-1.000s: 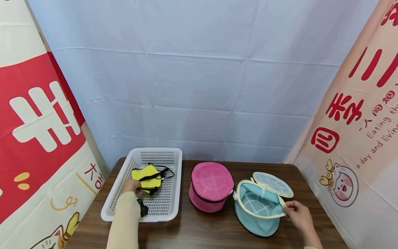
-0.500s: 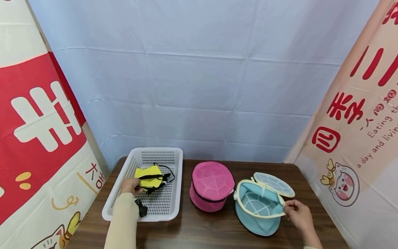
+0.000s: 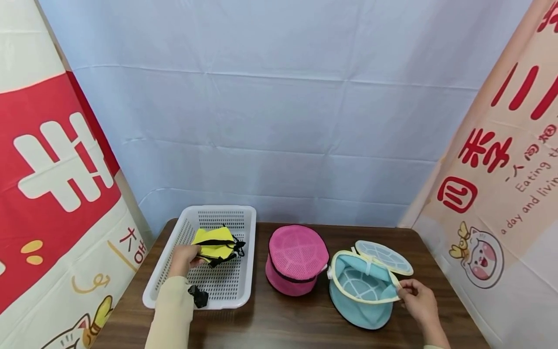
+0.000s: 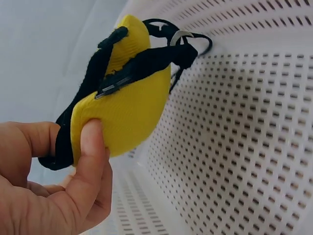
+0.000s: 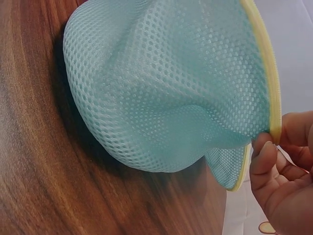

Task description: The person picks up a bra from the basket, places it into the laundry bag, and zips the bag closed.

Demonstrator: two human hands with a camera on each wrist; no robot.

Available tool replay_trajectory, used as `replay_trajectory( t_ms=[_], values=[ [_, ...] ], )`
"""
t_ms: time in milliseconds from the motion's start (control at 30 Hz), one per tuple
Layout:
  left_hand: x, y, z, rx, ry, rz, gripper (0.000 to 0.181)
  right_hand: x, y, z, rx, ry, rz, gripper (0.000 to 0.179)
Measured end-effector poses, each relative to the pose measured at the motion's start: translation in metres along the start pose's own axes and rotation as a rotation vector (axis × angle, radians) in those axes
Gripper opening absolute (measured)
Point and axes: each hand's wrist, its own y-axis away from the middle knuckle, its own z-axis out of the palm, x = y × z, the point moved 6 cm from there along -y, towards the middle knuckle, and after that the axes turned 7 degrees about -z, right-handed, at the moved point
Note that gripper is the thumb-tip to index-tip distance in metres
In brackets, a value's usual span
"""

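Note:
My left hand pinches a folded yellow cloth piece with black straps between thumb and fingers, inside the white basket. In the left wrist view this piece is ribbed and softly curved, with a strap looped near the fingers and a small ring at its far end. On the right, my right hand pinches the yellow zip edge of a light blue mesh laundry bag. Its round lid is folded back and its mouth gapes. The right wrist view shows the thumb and finger on the zip edge.
A white perforated basket stands on the left of the brown wooden table. A crumpled black item lies at its near end. Between basket and blue bag stands a pink mesh laundry bag, lid closed. Cloth hangings surround the table.
My left hand has shifted slightly right and away from me, carrying the yellow cloth piece along. The right hand keeps its grip on the blue bag's edge.

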Motion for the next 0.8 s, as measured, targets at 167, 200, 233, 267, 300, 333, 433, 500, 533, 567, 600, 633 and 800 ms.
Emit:
replay_trajectory(
  t_ms=[167,200,233,267,300,333,433,500,533,567,600,633,800],
  values=[
    [0.003,0.008,0.002,-0.026,0.038,0.035,0.034,0.0,0.0,0.002,0.018,-0.001,0.009,0.023],
    [0.004,0.01,0.002,-0.027,0.041,0.042,0.033,0.0,0.0,0.003,0.022,0.0,0.012,0.023],
    [0.006,0.012,0.003,-0.029,0.042,0.05,0.031,0.0,0.0,0.003,0.025,-0.001,0.014,0.024],
    [0.007,0.014,0.003,-0.03,0.043,0.056,0.03,0.0,-0.001,0.003,0.028,0.0,0.013,0.024],
    [0.008,0.016,0.003,-0.031,0.041,0.064,0.028,0.0,0.0,0.003,0.031,0.0,0.013,0.024],
    [0.01,0.017,0.003,-0.032,0.042,0.071,0.027,-0.001,0.0,0.003,0.031,-0.001,0.014,0.024],
    [0.013,0.021,0.004,-0.032,0.056,0.084,0.024,0.001,-0.001,0.004,0.041,0.006,0.015,0.023],
    [0.014,0.023,0.005,-0.037,0.061,0.093,0.023,0.006,-0.005,0.005,0.055,0.007,0.007,0.021],
    [0.015,0.024,0.005,-0.04,0.063,0.094,0.023,0.011,-0.008,0.005,0.07,0.004,0.0,0.02],
    [0.015,0.025,0.006,-0.041,0.061,0.097,0.024,0.018,-0.012,0.006,0.079,0.002,-0.01,0.019],
    [0.016,0.027,0.006,-0.044,0.06,0.101,0.024,0.025,-0.016,0.007,0.096,-0.003,-0.012,0.018],
    [0.016,0.027,0.007,-0.047,0.058,0.106,0.025,0.032,-0.02,0.008,0.098,-0.02,-0.033,0.017],
    [0.017,0.032,0.008,-0.061,0.056,0.13,0.032,0.059,-0.037,0.01,0.118,-0.038,-0.06,0.016]
  ],
)
